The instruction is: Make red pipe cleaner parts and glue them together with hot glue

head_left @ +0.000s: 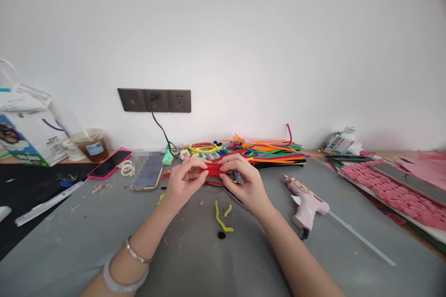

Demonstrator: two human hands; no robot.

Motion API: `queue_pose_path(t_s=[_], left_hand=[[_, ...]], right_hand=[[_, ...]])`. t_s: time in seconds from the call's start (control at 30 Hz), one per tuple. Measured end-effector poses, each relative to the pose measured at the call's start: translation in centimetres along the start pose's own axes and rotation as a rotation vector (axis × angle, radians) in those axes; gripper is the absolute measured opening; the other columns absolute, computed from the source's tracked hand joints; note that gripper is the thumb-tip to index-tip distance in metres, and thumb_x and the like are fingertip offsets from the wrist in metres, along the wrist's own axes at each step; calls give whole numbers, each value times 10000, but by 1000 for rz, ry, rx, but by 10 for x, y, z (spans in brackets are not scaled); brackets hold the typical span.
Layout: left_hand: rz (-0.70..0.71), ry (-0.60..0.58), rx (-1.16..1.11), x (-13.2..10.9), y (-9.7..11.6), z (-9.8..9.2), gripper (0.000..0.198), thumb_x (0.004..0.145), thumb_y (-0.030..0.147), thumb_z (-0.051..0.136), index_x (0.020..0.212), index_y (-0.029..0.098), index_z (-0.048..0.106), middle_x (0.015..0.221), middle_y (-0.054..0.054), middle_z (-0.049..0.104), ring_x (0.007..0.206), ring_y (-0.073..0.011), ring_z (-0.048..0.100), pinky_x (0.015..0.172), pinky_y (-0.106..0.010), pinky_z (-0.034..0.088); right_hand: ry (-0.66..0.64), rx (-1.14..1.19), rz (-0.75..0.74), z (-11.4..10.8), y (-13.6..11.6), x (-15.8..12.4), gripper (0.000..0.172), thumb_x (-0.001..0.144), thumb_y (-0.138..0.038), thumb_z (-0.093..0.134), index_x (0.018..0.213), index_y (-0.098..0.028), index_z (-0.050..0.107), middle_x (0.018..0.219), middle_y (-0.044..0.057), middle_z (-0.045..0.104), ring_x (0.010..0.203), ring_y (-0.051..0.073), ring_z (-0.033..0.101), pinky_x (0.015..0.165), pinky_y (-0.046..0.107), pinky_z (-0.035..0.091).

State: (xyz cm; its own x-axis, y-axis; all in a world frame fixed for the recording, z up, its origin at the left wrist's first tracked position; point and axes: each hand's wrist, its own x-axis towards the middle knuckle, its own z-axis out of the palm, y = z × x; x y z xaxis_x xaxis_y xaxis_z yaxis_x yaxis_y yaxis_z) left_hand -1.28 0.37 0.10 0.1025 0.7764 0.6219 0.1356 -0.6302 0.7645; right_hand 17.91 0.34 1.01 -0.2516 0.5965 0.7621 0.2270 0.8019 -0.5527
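Note:
Between my two hands is a small bundle of red pipe cleaners (213, 170), held level above the grey mat. My left hand (186, 178) pinches its left end with thumb and fingers. The right end sits in the pinch of my right hand (245, 181). Just behind lies a pile of coloured pipe cleaners (272, 149), partly hidden by my hands. Below the bundle, a bent yellow pipe cleaner piece (220, 218), a shorter yellow piece (227, 210) and a black pompom (222, 235) rest on the mat.
A pink glue gun (308, 202) with a long glue stick lies to the right. Leftward are a phone (148, 171), a pink-cased phone (109, 164) and a drink cup (91, 145). A cord (160, 125) hangs from the wall socket. Pink braided material (390, 188) is far right.

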Motion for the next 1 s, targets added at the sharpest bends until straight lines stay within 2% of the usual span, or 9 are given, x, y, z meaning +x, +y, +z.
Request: queue_pose_path(t_s=[0.37,0.77,0.87,1.0], left_hand=[[32,-32,-23,0,-3,-1,24,828,181,639,846,192,652,938,-73,724,850,-175,707,690,-242,588],[81,-49,-7,0,-2,-1,62,833,135,628,845,195,641,922,-58,712,833,-155,695,680,-220,576],[82,-45,-16,0,-2,-1,60,833,136,629,850,193,641,930,-60,713,814,-147,695,680,-218,579],[77,-44,-29,-1,-2,-1,55,832,143,635,857,192,641,954,-64,719,805,-146,704,684,-222,585]], right_hand=[[-26,11,2,0,0,-1,155,848,-76,594,845,-230,575,933,63,615,898,206,606,789,351,506],[-36,-12,-40,0,0,-1,198,827,-34,584,839,-230,557,944,57,584,893,200,592,782,342,493],[-23,17,-12,2,2,-3,223,826,-43,590,927,-240,559,948,51,586,878,198,588,755,333,502],[-9,80,76,3,4,-5,338,821,-63,609,1093,-253,542,1005,49,591,820,179,591,731,326,516]])
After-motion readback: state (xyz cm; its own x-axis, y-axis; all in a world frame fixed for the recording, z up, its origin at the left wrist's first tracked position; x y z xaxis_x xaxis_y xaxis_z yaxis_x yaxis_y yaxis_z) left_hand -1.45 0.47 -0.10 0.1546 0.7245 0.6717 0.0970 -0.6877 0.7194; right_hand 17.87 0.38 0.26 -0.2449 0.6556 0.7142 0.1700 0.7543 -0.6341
